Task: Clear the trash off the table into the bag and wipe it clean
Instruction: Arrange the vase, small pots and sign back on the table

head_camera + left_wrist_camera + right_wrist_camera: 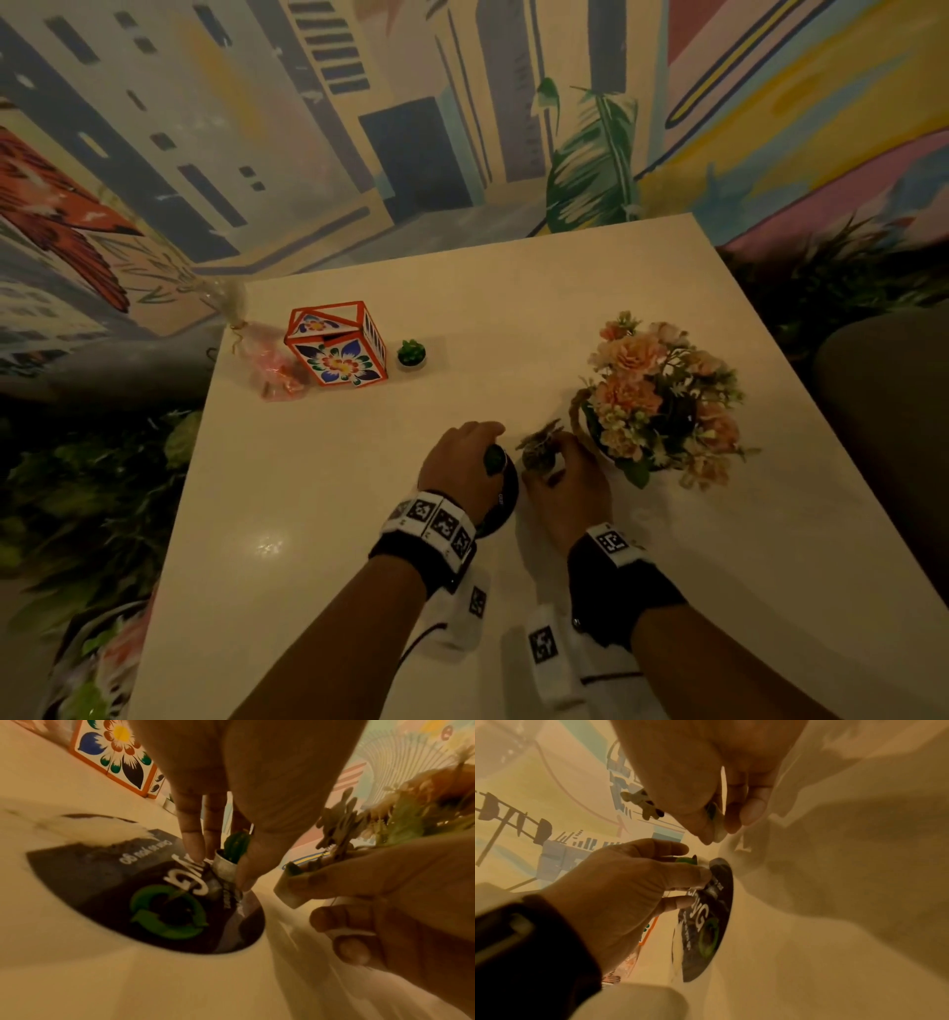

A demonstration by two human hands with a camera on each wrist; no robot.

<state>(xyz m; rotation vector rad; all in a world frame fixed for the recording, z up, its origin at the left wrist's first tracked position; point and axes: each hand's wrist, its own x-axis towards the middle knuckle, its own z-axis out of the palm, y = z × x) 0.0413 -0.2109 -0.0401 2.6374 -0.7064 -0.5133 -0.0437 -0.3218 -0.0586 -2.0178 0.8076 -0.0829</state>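
Observation:
On the white table [308,488] lies a thin white bag with a black round print [500,506] [102,882] [713,923] that bears a green recycling sign. My left hand [482,447] [221,870] pinches a tiny cactus pot [496,459] [235,845] between thumb and fingers, right at the print's far edge. Just to its right, my right hand [552,462] [718,825] grips a small white pot with a brownish dried plant [539,447] [287,892] [641,803]. The two hands are nearly touching.
A basket of peach artificial flowers [662,406] stands close to the right hand. At the far left are a painted floral box [336,344], a small green potted plant [411,353] and a pink wrapped packet [272,367]. Foliage surrounds the table; a mural wall lies behind.

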